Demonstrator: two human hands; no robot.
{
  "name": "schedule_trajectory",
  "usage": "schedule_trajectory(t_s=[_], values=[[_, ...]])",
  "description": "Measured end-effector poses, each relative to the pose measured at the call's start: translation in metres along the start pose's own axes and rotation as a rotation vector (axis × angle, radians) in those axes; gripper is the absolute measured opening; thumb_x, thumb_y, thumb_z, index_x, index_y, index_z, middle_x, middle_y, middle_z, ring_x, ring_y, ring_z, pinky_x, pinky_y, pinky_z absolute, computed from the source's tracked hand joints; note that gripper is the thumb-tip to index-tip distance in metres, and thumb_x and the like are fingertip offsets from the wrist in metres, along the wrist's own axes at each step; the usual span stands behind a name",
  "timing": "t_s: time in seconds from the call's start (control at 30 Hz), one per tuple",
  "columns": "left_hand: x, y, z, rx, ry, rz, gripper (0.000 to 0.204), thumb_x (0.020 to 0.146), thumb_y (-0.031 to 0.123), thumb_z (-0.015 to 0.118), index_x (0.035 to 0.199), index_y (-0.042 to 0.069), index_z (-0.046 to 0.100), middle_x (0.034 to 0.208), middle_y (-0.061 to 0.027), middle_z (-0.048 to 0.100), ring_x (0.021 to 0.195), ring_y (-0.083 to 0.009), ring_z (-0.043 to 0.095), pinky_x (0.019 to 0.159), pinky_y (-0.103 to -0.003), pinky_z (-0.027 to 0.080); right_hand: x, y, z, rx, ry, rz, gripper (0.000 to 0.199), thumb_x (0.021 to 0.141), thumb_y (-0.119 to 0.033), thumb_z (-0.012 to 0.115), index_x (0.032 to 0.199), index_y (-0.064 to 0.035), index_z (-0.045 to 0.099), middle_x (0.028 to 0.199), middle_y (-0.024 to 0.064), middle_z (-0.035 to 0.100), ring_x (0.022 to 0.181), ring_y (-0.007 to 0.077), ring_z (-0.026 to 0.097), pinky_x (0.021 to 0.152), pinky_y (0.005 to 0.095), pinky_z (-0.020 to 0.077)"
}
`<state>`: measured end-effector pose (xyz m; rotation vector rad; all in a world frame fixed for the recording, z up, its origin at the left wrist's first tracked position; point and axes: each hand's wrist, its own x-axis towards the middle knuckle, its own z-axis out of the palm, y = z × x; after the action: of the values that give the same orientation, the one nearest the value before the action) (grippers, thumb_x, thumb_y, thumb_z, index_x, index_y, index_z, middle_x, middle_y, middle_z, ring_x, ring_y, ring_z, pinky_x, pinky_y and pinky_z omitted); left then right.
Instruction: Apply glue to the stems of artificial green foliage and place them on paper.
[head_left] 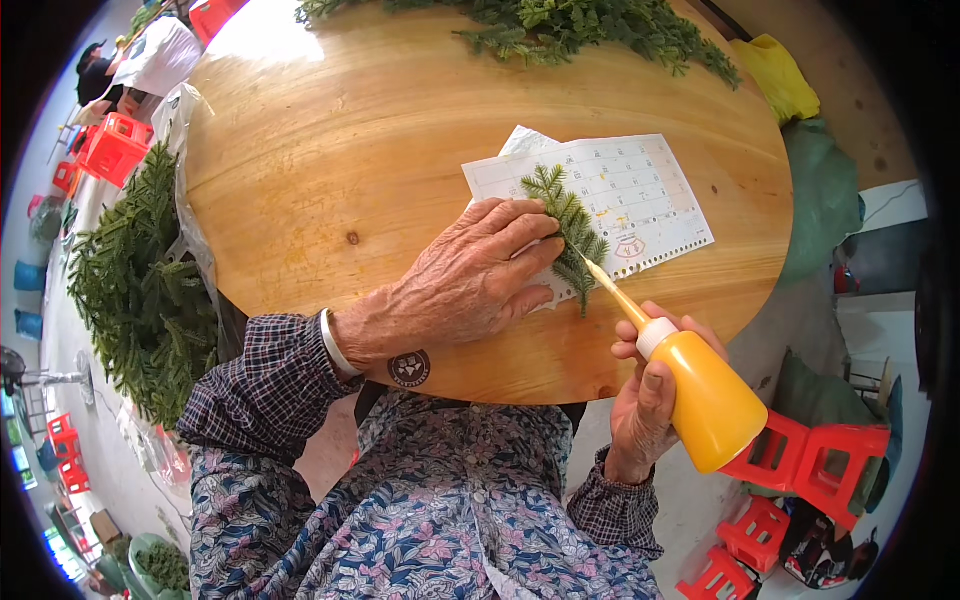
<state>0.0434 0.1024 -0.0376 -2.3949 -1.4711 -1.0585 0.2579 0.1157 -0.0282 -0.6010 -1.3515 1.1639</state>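
My left hand lies over a calendar sheet, its fingers curled together and pressing on the left side of a green artificial fir sprig. The fingers partly cover the sprig, so their exact grip is hidden. My right hand is wrapped round a tilted yellow squeeze bottle with a white collar. The bottle's long narrow nozzle points up and left. Its pale tip meets the sprig's lower right edge, or comes very close. Small yellow spots mark the sheet.
More green branches lie along the far side of the round wooden table. A large heap of branches stands left of it, by clear plastic. Red stools are at lower right. Another person is at the far left.
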Motion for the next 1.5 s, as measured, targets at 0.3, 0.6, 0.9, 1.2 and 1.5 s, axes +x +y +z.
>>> schedule_trajectory(t_s=[0.3, 0.6, 0.9, 1.2, 1.5], values=[[0.000, 0.001, -0.002, 0.003, 0.013, -0.011, 0.040, 0.076, 0.020, 0.069, 0.110, 0.001, 0.059, 0.117, -0.0110, 0.054, 0.113, -0.0276, 0.049, 0.097, -0.037, 0.039, -0.001, 0.000, 0.000, 0.054, 0.002, 0.010, 0.052, 0.080, -0.011, 0.069, 0.123, -0.0072, 0.040, 0.113, 0.0223, 0.057, 0.086, 0.0267, 0.064, 0.071, 0.0282, 0.0547], [-0.007, 0.004, -0.013, 0.015, -0.014, -0.014, 0.039, 0.076, 0.022, 0.069, 0.109, 0.002, 0.060, 0.115, -0.0104, 0.053, 0.113, -0.0266, 0.048, 0.095, -0.037, 0.040, -0.013, -0.006, 0.009, 0.002, -0.021, -0.005, 0.050, 0.085, -0.025, 0.066, 0.125, -0.0086, 0.041, 0.113, 0.0251, 0.056, 0.086, 0.0281, 0.062, 0.069, 0.0268, 0.0519], [-0.017, 0.011, -0.028, -0.009, -0.038, -0.014, 0.040, 0.076, 0.025, 0.069, 0.108, 0.002, 0.060, 0.115, -0.0101, 0.052, 0.113, -0.0267, 0.047, 0.095, -0.036, 0.040, -0.029, -0.023, 0.020, -0.026, 0.006, 0.012, 0.051, 0.084, -0.026, 0.067, 0.125, -0.0089, 0.041, 0.113, 0.0248, 0.056, 0.086, 0.0282, 0.062, 0.069, 0.0268, 0.0522], [-0.018, 0.015, -0.029, -0.002, -0.064, -0.028, 0.043, 0.078, 0.028, 0.070, 0.110, 0.003, 0.060, 0.118, -0.0100, 0.051, 0.116, -0.0277, 0.046, 0.096, -0.038, 0.041, -0.037, -0.026, 0.018, -0.039, 0.035, 0.025, 0.052, 0.084, -0.028, 0.066, 0.125, -0.0086, 0.040, 0.113, 0.0243, 0.056, 0.085, 0.0277, 0.063, 0.069, 0.0267, 0.0525], [-0.018, 0.017, -0.029, -0.012, -0.031, -0.010, 0.041, 0.078, 0.029, 0.069, 0.107, 0.002, 0.061, 0.119, -0.0103, 0.051, 0.114, -0.0275, 0.046, 0.095, -0.037, 0.040, -0.043, -0.027, 0.019, -0.040, 0.054, 0.057, 0.052, 0.084, -0.028, 0.065, 0.125, -0.0090, 0.040, 0.113, 0.0236, 0.056, 0.084, 0.0273, 0.063, 0.069, 0.0265, 0.0524]])
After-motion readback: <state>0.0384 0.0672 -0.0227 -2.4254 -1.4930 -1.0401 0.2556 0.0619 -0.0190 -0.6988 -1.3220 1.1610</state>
